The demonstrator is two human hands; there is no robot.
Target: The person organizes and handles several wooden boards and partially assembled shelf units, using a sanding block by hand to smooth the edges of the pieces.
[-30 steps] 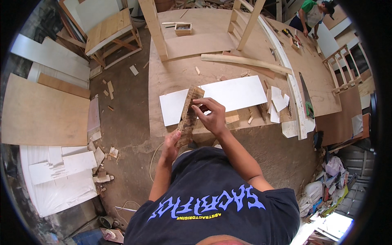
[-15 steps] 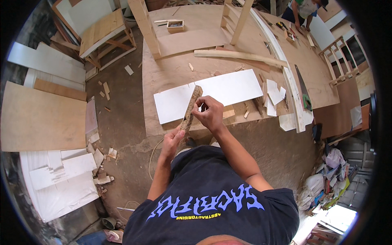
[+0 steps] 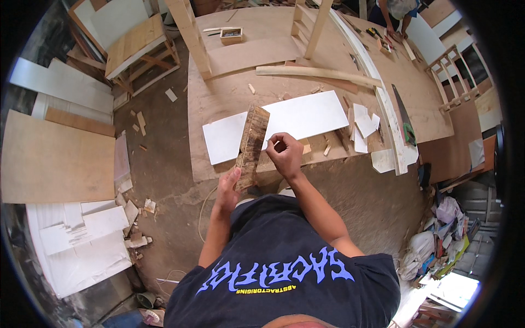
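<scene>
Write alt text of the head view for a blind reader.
A person's left hand holds a rough wood block by its near end, the right hand close beside it with fingers curled. Beyond, a white board and a saw lie on a table; another person is at the upper right.

So the shirt's a dark, nearly black short-sleeved T-shirt, kinda loose and creased around the belly. Across the chest there's big jagged lettering in bluish purple, all spiky, upside down from this camera, plus a small line of yellow print on the collar side. Sleeves are plain dark fabric, forearms bare, left hand and right hand bare too.
</scene>
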